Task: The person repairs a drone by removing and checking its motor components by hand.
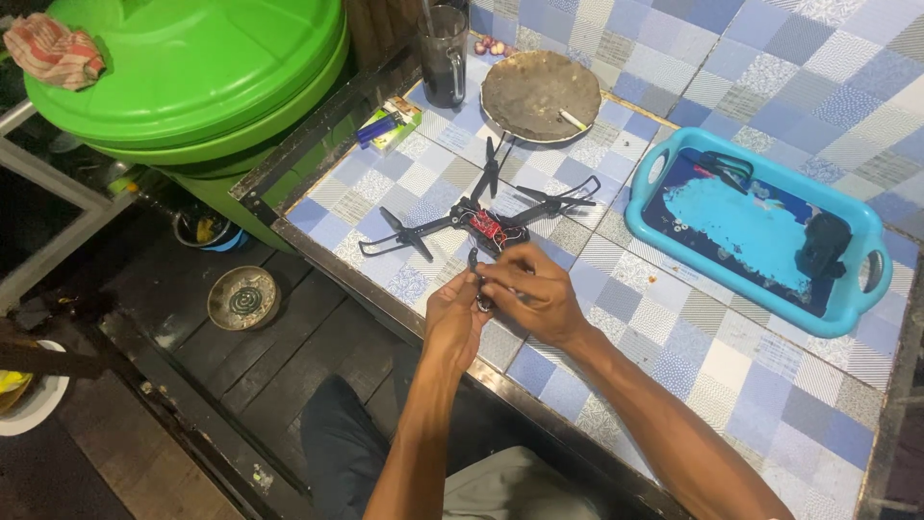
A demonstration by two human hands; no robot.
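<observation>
Tiled table [731, 366] holds drone [481, 223], tray [643, 217]; dark plank floor [289, 327].

You have one view only, from the camera on your head. It looks steeply down and a little forward over the tiled table [731, 366], whose edge runs diagonally from upper left to lower right. Your forearms enter from the bottom edge, and your left hand [454, 318] and right hand [534, 294] sit near the centre, fairly close. The dark plank floor [289, 318] fills the lower left, seen from above.
</observation>
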